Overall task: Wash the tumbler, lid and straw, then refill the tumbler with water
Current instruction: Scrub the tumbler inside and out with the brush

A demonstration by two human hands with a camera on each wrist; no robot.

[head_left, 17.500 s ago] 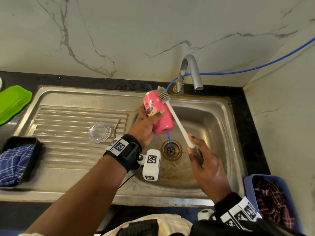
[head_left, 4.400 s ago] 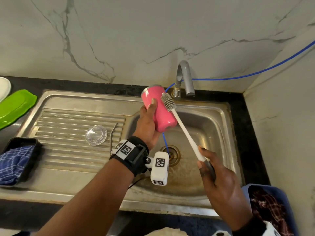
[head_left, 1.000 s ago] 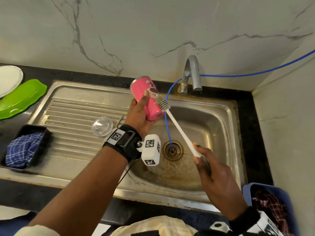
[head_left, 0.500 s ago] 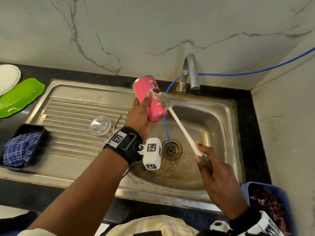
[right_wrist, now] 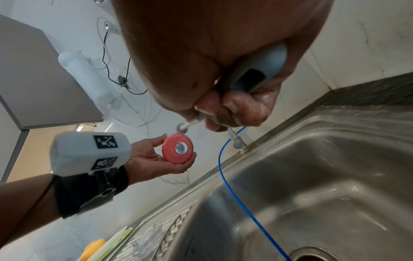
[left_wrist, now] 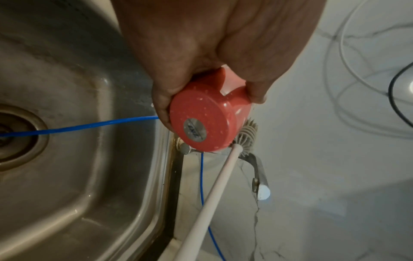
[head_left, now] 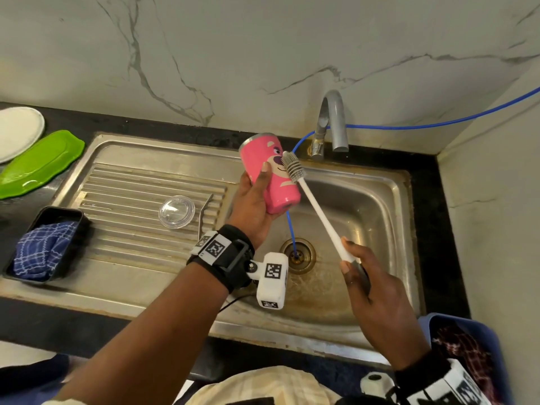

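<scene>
Pink, bear-printed steel tumbler [head_left: 270,173], centre frame over the sink, sits in the left hand's [head_left: 251,206] curled fingers while the right hand [head_left: 377,302] grips the white bottle brush [head_left: 314,200]; scrubbing well probably means rotating the tumbler under firm strokes.

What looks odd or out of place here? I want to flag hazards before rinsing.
A thin blue tube runs from the wall, past the tap, down into the sink drain. Brownish staining surrounds that drain. Nothing spilled.
</scene>
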